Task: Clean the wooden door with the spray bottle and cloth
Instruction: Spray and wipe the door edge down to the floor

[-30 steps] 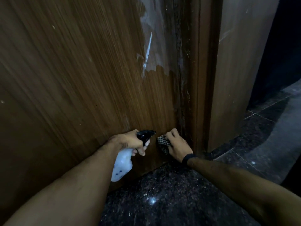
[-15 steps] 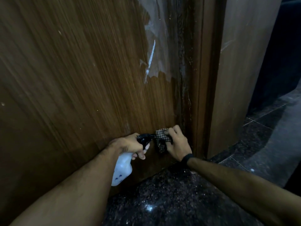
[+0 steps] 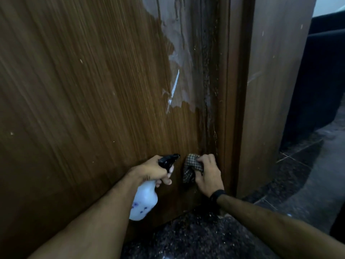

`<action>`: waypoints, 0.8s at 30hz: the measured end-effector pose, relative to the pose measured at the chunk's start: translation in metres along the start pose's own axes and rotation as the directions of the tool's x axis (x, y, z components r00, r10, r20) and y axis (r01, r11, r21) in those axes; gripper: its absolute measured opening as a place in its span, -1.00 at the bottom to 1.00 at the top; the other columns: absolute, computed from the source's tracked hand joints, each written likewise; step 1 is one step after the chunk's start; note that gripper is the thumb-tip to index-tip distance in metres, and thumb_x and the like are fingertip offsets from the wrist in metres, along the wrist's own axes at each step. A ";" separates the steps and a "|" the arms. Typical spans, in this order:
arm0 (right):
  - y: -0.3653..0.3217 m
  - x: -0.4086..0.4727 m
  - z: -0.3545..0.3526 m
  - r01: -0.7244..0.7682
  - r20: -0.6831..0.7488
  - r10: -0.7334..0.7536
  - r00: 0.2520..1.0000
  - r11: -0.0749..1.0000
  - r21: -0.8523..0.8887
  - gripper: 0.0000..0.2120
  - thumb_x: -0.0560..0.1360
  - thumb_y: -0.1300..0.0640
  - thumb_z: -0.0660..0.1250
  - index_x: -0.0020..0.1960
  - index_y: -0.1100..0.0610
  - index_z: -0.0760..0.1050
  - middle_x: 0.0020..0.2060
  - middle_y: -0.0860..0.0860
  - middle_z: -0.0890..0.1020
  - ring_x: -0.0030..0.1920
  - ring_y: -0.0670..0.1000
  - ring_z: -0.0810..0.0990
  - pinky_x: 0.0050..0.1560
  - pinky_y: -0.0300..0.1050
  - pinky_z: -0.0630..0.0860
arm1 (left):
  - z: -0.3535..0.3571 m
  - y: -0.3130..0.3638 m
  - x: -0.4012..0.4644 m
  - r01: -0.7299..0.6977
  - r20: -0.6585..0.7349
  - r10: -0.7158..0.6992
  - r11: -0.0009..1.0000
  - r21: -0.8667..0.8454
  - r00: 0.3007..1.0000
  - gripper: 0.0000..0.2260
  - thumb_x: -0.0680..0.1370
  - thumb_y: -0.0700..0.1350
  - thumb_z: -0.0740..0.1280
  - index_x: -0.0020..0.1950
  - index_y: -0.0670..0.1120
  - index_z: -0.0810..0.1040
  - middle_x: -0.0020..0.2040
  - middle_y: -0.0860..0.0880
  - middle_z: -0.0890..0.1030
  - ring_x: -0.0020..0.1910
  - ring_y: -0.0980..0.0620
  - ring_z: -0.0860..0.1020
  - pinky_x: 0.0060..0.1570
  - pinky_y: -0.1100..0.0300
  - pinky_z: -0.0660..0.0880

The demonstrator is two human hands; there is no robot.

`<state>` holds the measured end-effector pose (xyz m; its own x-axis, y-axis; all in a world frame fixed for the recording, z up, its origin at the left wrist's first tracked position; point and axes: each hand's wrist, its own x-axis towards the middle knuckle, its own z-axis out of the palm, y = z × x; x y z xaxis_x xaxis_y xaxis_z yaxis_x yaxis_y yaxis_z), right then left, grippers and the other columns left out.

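Observation:
The brown wooden door [image 3: 89,94] fills the left and middle of the view, with a pale wet or peeled patch near its upper right. My left hand [image 3: 152,171] grips the neck of a white spray bottle [image 3: 143,201] with a black nozzle that points right at the door's lower part. Just to the right, my right hand [image 3: 207,174] holds a bunched checked cloth [image 3: 192,167] against the door near its right edge, low down.
A wooden door frame [image 3: 261,86] stands right of the door. Dark speckled stone floor [image 3: 196,238] lies below. A dark opening [image 3: 321,75] is at the far right.
My right hand has slid the cloth up along the door's lower right part and slightly back down. The left hand with the bottle has barely moved.

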<state>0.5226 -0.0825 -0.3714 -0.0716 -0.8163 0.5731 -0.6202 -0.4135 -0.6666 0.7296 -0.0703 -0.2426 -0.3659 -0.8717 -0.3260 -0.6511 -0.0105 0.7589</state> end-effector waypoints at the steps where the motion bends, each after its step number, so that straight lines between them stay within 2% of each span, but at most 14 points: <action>1: -0.004 0.002 -0.004 -0.047 -0.056 0.049 0.997 0.998 0.038 -0.75 0.50 0.32 0.36 0.08 0.11 0.38 0.02 -0.07 0.37 -0.06 -0.09 0.44 -0.06 -0.07 0.46 | 0.001 0.007 0.001 -0.014 -0.018 0.013 1.000 -0.010 1.000 -0.72 0.47 -0.45 0.38 -0.19 -0.07 0.48 -0.26 -0.07 0.50 -0.46 0.07 0.39 -0.42 0.19 0.43; 3: -0.012 0.002 -0.007 -0.056 -0.063 0.059 0.996 0.998 0.043 -0.73 0.50 0.32 0.36 0.08 0.08 0.36 0.02 -0.08 0.38 -0.08 -0.14 0.43 -0.08 -0.10 0.45 | 0.003 0.018 0.003 -0.036 -0.054 0.033 0.998 -0.044 0.998 -0.72 0.46 -0.46 0.37 -0.19 -0.07 0.49 -0.27 -0.07 0.51 -0.48 0.08 0.38 -0.44 0.19 0.42; 7: -0.022 -0.001 -0.005 0.007 -0.051 -0.011 0.999 0.997 -0.074 -0.71 0.48 0.30 0.35 0.11 0.07 0.36 0.06 -0.09 0.36 -0.07 -0.08 0.45 -0.15 -0.09 0.51 | 0.003 0.039 0.005 -0.075 -0.096 0.069 0.995 -0.063 0.993 -0.69 0.44 -0.48 0.36 -0.19 -0.07 0.45 -0.28 -0.08 0.47 -0.50 0.06 0.35 -0.46 0.19 0.39; 11: -0.042 0.023 -0.014 0.035 -0.157 -0.049 0.986 0.995 -0.094 -0.70 0.47 0.31 0.33 0.14 0.10 0.39 0.10 -0.05 0.39 -0.07 -0.07 0.47 -0.21 -0.12 0.49 | 0.003 0.051 0.005 -0.079 -0.100 0.069 0.992 -0.095 0.993 -0.68 0.43 -0.49 0.35 -0.21 -0.05 0.44 -0.31 -0.09 0.44 -0.54 0.08 0.33 -0.47 0.20 0.38; 16: -0.074 0.075 -0.035 0.210 -0.285 -0.248 0.926 0.965 -0.159 -0.62 0.42 0.42 0.33 0.14 0.13 0.35 0.14 0.04 0.40 -0.04 0.06 0.53 -0.26 -0.09 0.58 | -0.002 0.054 0.003 -0.086 -0.114 0.067 0.981 -0.175 0.991 -0.69 0.43 -0.50 0.34 -0.12 -0.08 0.50 -0.22 -0.11 0.50 -0.53 0.10 0.35 -0.46 0.18 0.39; 20: -0.065 0.074 -0.033 0.256 -0.217 -0.314 0.924 0.932 -0.259 -0.60 0.40 0.41 0.36 0.14 0.13 0.34 0.19 0.09 0.40 0.03 0.13 0.57 -0.26 -0.03 0.66 | -0.008 0.050 0.003 -0.098 -0.103 0.077 0.972 -0.214 0.992 -0.70 0.44 -0.49 0.35 -0.11 -0.08 0.51 -0.19 -0.12 0.52 -0.51 0.11 0.37 -0.45 0.19 0.40; 24: -0.038 0.048 -0.021 0.207 -0.091 -0.238 0.967 0.941 -0.266 -0.55 0.39 0.39 0.44 0.15 0.11 0.33 0.19 0.07 0.35 0.06 0.14 0.59 -0.24 -0.06 0.68 | -0.006 0.051 0.001 -0.102 -0.097 0.084 0.975 -0.196 0.992 -0.70 0.45 -0.51 0.34 -0.14 -0.09 0.51 -0.20 -0.13 0.52 -0.53 0.10 0.35 -0.49 0.21 0.39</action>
<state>0.5261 -0.0975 -0.3089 0.0071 -0.6542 0.7563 -0.8068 -0.4506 -0.3821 0.7004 -0.0746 -0.2007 -0.3535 -0.9128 -0.2046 -0.4674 -0.0171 0.8839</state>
